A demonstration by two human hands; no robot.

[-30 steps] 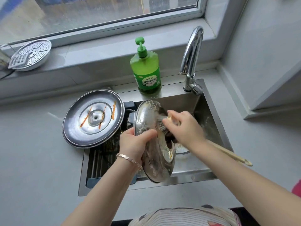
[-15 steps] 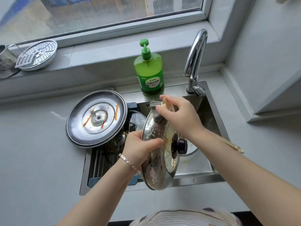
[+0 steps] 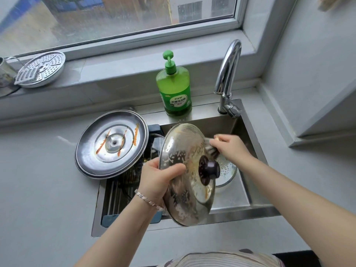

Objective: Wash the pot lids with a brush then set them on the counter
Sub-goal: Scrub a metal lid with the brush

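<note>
round stainless-steel pot lid with a black knob (image 3: 189, 176) is held on edge over the steel sink (image 3: 248, 191), knob side toward the camera, surface speckled with suds and streaks. left hand (image 3: 159, 178) pinches its rim at the lid's 9 o'clock, thumb across the front face, fingers hidden behind. right hand (image 3: 230, 147) is closed around the dish brush (image 3: 211, 149), bristles pressed on the lid at about 2 o'clock; brush is motion-blurred, handle mostly hidden by the hand.

at 9 o'clock from the held lid, a larger flat steel lid with orange streaks (image 3: 111, 144) lies partly on the grey counter (image 3: 44, 189) and partly overhanging the sink's left edge, still dirty by the look of it. a pale round dish (image 3: 227, 170) sits in the basin just behind the held lid. green pump bottle of dish soap (image 3: 174, 89) stands on the sink ledge at 12, chrome tap (image 3: 228, 74) at 1.

risks, my read:
- one-point rim pinch on a soapy lid; brush pressure at the far side could twist it out of the grip and drop it onto the dish below.
- the large lid overhangs the sink; a bump from the left forearm could tip it in.
- the back of the held lid isn't visible, so can't confirm it's clean before it goes to the counter.
- the soap bottle is near the brush's path; a wide swing could knock it over.
</note>
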